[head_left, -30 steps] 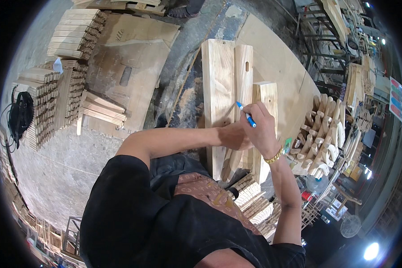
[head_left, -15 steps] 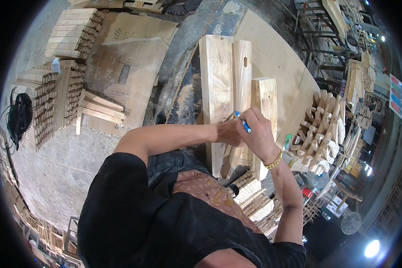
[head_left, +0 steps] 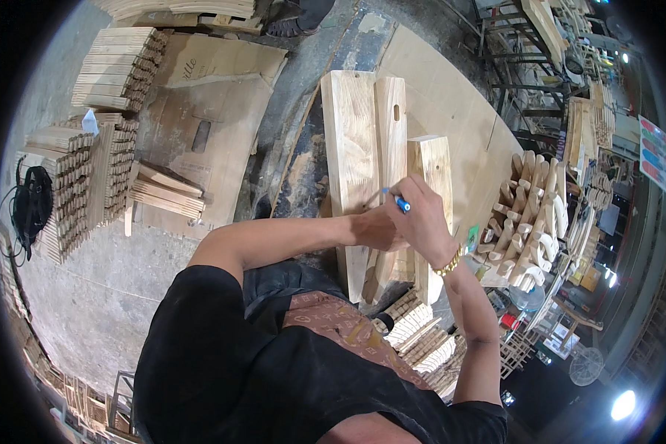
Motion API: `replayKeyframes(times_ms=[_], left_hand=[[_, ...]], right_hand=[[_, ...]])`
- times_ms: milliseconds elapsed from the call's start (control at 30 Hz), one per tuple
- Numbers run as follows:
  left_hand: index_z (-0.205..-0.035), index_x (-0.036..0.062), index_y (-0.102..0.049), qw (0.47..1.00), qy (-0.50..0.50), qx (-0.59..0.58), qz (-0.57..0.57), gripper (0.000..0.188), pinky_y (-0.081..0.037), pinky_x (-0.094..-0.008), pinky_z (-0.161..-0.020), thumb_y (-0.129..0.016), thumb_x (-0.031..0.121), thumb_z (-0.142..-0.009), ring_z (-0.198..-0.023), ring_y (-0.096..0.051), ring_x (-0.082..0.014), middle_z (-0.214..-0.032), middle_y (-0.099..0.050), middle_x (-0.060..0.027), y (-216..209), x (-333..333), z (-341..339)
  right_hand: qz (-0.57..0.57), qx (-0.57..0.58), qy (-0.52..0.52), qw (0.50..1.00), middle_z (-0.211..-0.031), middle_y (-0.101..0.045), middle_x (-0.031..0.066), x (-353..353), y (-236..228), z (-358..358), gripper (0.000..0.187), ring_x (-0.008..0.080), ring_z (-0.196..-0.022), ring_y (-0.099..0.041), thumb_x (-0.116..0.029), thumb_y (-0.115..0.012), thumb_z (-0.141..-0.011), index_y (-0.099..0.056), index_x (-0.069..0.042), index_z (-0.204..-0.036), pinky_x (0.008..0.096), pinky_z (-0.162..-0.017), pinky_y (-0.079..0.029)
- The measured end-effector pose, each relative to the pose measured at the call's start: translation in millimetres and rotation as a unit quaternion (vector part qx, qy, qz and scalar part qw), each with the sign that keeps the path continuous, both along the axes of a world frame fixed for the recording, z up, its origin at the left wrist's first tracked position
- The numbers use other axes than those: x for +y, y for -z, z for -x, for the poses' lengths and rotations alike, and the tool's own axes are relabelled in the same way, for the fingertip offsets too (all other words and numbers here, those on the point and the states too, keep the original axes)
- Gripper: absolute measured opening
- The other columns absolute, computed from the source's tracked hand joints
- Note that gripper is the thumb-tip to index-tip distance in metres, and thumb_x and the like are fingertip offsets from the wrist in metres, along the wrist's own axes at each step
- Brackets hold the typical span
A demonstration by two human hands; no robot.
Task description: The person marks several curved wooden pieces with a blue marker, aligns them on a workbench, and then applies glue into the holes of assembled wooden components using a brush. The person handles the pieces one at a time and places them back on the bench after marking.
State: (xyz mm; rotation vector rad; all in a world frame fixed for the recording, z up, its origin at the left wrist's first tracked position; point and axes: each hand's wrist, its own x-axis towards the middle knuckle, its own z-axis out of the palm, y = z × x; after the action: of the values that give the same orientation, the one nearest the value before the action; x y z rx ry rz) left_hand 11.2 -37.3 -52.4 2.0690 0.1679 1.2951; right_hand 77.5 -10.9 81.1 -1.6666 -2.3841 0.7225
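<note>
Pale wood boards (head_left: 351, 148) laid side by side on a round tabletop (head_left: 451, 103), running away from the body. Right hand (head_left: 422, 218) closed round a blue pen (head_left: 397, 200), tip angled down toward the widest board, just left of a narrower slotted board (head_left: 392, 126). Left hand (head_left: 377, 228) pressed against the right, fingers curled, resting on the boards; whether gripping anything, cannot tell. Gold bracelet (head_left: 448, 263) on the right wrist. Shorter block (head_left: 431, 166) just right of the slotted board, partly behind the right hand. Stack of curved wooden parts (head_left: 529, 214) near the table's right edge. Flattened cardboard (head_left: 214, 111) on the concrete floor to the left, with bundles of slats (head_left: 118, 66) beside it and more stacked slats (head_left: 81, 185) lower left. Black cable coil (head_left: 31, 203) at far left.
</note>
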Motion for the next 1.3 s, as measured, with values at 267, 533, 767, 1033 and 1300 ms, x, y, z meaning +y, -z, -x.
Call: replayKeyframes(times_ms=[267,533,767,1033,1300], left_hand=[[-0.049,0.0095,-0.054,0.982,-0.007,0.173,-0.079,0.036,-0.039,-0.0323,-0.068,-0.061,0.024,-0.08,-0.064,-0.049,-0.0191,-0.055,-0.052,-0.0014,-8.8,4.8,-6.5],[-0.046,0.0121,-0.052,0.983,-0.088,0.092,-0.13,0.036,-0.036,-0.0321,-0.067,-0.063,0.026,-0.078,-0.062,-0.047,-0.018,-0.052,-0.049,0.0011,1.5,0.0,-8.4],[-0.049,0.011,-0.054,0.983,-0.1,0.076,-0.136,0.032,-0.036,-0.0327,-0.069,-0.062,0.024,-0.078,-0.063,-0.047,-0.0183,-0.053,-0.049,-0.0002,3.0,0.3,-8.7],[-0.049,0.0098,-0.054,0.981,-0.1,0.079,-0.146,0.032,-0.037,-0.033,-0.07,-0.062,0.023,-0.077,-0.064,-0.048,-0.0191,-0.054,-0.05,-0.0006,-0.4,1.4,-6.1],[-0.047,0.0109,-0.051,0.985,-0.089,0.071,-0.132,0.035,-0.037,-0.0325,-0.068,-0.063,0.024,-0.078,-0.062,-0.047,-0.0193,-0.054,-0.05,-0.0005,1.0,0.8,-8.8]], right_hand=[[-0.087,0.042,-0.039,0.995,-0.07,-0.053,0.0129,78.5,14.0,7.8,0.013,0.0306,-0.062,-0.055,-0.002,-0.064,-0.076,-0.051,-0.003,-0.076,0.0373,-0.055,-0.044],[-0.139,0.056,-0.076,0.986,-0.072,-0.056,0.0133,143.2,20.9,24.5,0.01,0.0305,-0.064,-0.056,-0.004,-0.064,-0.076,-0.054,-0.001,-0.075,0.0362,-0.057,-0.045],[-0.179,0.081,-0.023,0.98,-0.072,-0.06,0.0101,167.9,17.7,17.7,0.008,0.0185,-0.063,-0.058,-0.005,-0.066,-0.079,-0.06,0.0,-0.08,0.0303,-0.058,-0.045],[-0.135,0.126,0.009,0.983,-0.072,-0.062,0.0074,156.8,26.8,16.1,0.008,0.0126,-0.063,-0.058,-0.005,-0.067,-0.08,-0.061,0.001,-0.079,0.0256,-0.058,-0.045],[-0.122,0.098,0.005,0.988,-0.071,-0.057,0.0125,129.7,25.3,15.9,0.013,0.0294,-0.065,-0.056,-0.007,-0.066,-0.077,-0.054,-0.002,-0.073,0.0375,-0.059,-0.046]])
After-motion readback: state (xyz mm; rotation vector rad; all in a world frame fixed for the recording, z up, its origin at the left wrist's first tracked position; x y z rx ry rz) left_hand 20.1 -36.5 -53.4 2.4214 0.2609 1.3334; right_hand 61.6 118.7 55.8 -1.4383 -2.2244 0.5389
